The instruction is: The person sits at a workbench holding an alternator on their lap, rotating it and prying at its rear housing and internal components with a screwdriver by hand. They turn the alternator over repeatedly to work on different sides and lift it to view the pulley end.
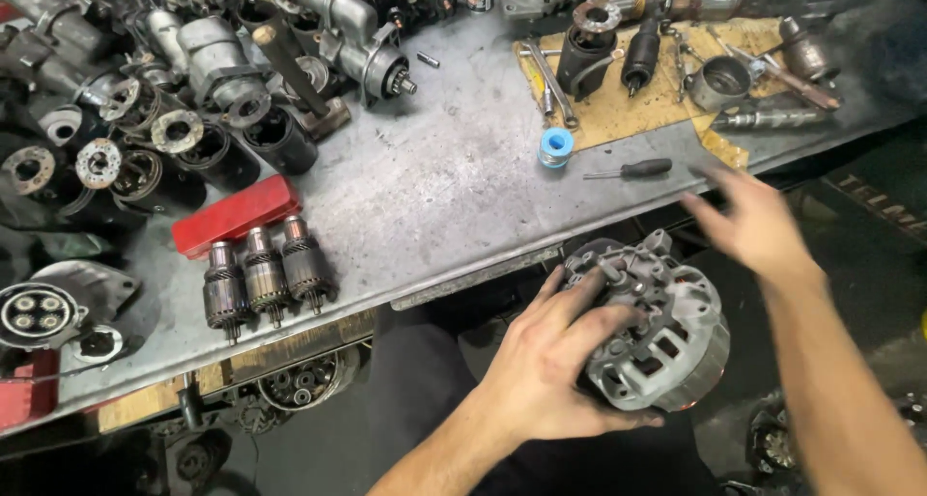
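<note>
Left hand [546, 366] grips alternator [657, 327]; right hand [753, 226] hovers, outstretched.

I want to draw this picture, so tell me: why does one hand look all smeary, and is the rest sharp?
In the head view, the right hand is blurred by motion, fingers streaked over the bench edge; the left hand gripping the grey alternator looks sharp; the three armatures and the screwdriver on the metal bench are crisp; the floor below lies in dark shadow.
</note>
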